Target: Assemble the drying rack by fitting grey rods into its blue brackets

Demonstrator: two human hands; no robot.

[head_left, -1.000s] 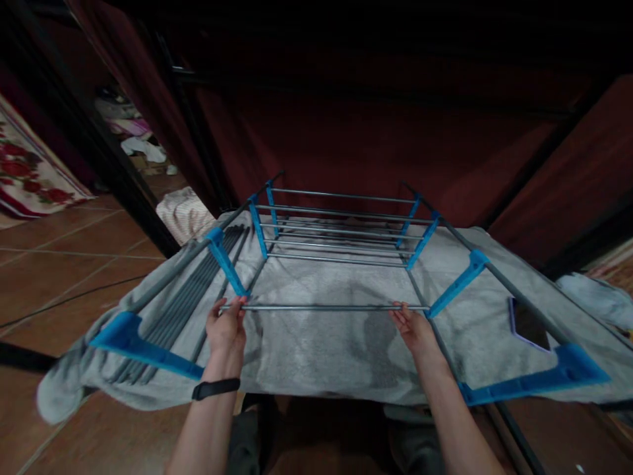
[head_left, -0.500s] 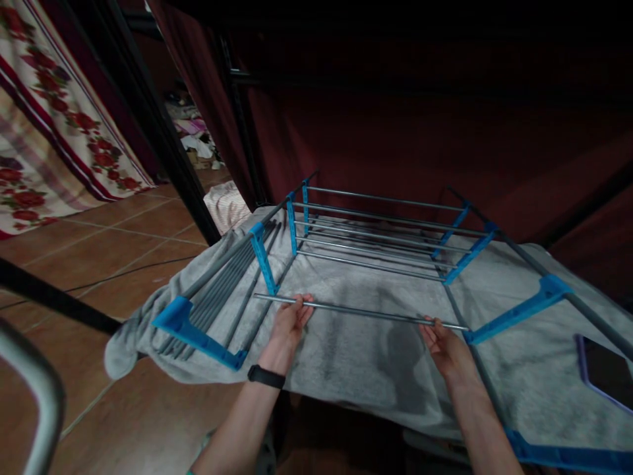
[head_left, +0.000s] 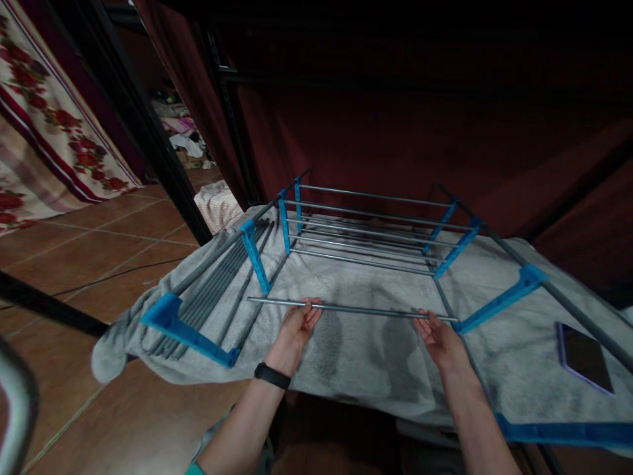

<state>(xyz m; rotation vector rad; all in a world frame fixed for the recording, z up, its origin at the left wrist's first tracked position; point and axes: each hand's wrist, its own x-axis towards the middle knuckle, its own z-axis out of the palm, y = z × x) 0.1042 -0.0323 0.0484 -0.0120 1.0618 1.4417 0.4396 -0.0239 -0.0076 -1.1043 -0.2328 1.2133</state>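
Note:
A thin grey metal rod [head_left: 366, 310] lies level across both hands, above a grey blanket. My left hand [head_left: 301, 323] pinches it left of its middle, a dark band on the wrist. Near its right end my right hand [head_left: 438, 333] grips it between thumb and fingers. The rod's right tip is at the lower end of a blue plastic bracket [head_left: 502, 303]; whether it is seated there I cannot tell. Its left tip sits just below another blue bracket [head_left: 256, 260], apart from it. Behind, several rods [head_left: 370, 241] span between blue brackets of the rack frame.
Several loose grey rods [head_left: 212, 290] lie together on the blanket [head_left: 356, 363] at left. A phone [head_left: 586, 356] rests at right, near a blue bracket [head_left: 568, 432]. A black post [head_left: 163, 152] stands left, and dark red curtains [head_left: 376, 145] hang behind.
The view has shifted slightly to the right. Both hands still hold the rod, and its left end sits a little lower relative to the nearby left bracket.

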